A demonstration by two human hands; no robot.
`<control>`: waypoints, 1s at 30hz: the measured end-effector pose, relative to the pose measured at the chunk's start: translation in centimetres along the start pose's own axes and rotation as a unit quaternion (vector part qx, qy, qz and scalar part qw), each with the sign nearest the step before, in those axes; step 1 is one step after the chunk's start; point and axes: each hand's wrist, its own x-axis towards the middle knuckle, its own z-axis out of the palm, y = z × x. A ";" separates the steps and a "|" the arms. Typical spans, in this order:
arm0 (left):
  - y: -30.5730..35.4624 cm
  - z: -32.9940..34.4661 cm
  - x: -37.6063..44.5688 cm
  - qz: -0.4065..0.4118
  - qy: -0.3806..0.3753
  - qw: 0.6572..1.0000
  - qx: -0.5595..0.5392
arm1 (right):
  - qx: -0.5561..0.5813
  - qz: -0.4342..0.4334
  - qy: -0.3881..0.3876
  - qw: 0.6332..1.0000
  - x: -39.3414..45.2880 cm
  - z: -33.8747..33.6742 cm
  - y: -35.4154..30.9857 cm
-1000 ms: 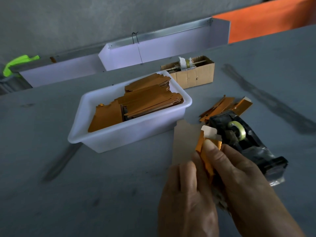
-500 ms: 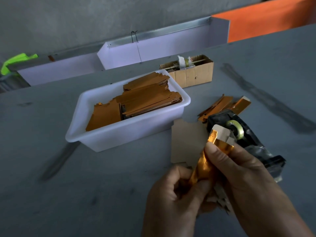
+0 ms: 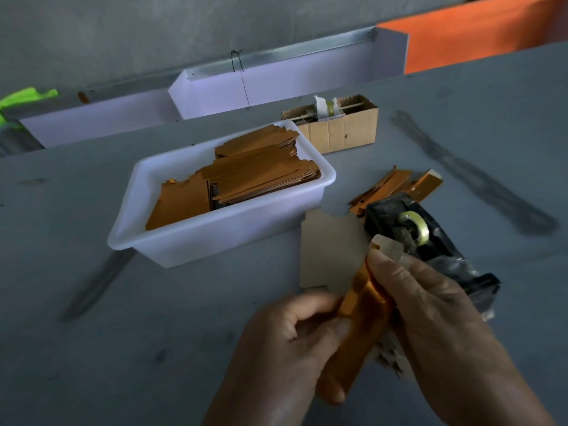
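A shiny gold folded carton (image 3: pixel 361 321) is held low in the middle, tilted up toward the right. My left hand (image 3: pixel 285 348) grips its lower part, fingers curled round it and thumb on its face. My right hand (image 3: pixel 436 321) pinches its upper end, where a pale flap (image 3: pixel 388 248) sticks out. Just behind the flap stands a black tape dispenser (image 3: pixel 430 238) with a clear tape roll (image 3: pixel 413 222). A flat beige cardboard blank (image 3: pixel 329 250) lies on the table behind the carton.
A white plastic tub (image 3: pixel 215 238) holds several flat gold cartons (image 3: pixel 246 179). More folded gold cartons (image 3: pixel 396 186) lie behind the dispenser. A small brown cardboard box (image 3: pixel 341 130) stands further back. White trays (image 3: pixel 270 84) line the grey table's far edge.
The carton has opened from a flat strip into a fuller sleeve and tilted rightward. My left hand has slid down and curled round its lower part; my right hand stays at the top.
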 end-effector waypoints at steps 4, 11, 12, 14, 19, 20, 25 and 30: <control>0.3 0.3 0.1 -0.039 -0.017 0.990 -0.134 | -0.003 -0.010 0.013 1.000 -0.1 0.2 0.1; 0.1 1.0 -0.1 -0.063 0.015 0.979 -0.191 | -0.176 -0.062 0.004 0.982 -1.4 -0.3 -1.0; 0.2 1.2 -0.1 -0.060 0.029 0.978 -0.195 | -0.249 -0.123 0.021 0.960 -1.7 -0.6 -1.6; 0.4 1.6 -0.2 -0.039 0.059 0.982 -0.174 | -0.340 -0.237 0.093 0.905 -1.9 -2.4 -3.2; 0.3 2.6 -0.4 -0.040 0.113 0.973 -0.199 | -0.371 -0.177 0.151 0.899 0.0 -8.8 -4.8; 0.4 2.8 -0.4 -0.039 0.109 0.974 -0.192 | -0.362 -0.136 0.135 0.912 0.4 -9.4 -4.6; 0.1 3.6 -0.1 -0.029 0.085 0.981 -0.172 | -0.341 -0.056 0.072 0.936 0.7 -9.2 -3.3; 0.1 4.3 0.2 -0.015 0.084 0.983 -0.164 | -0.350 -0.047 0.125 0.927 1.7 -9.6 -2.6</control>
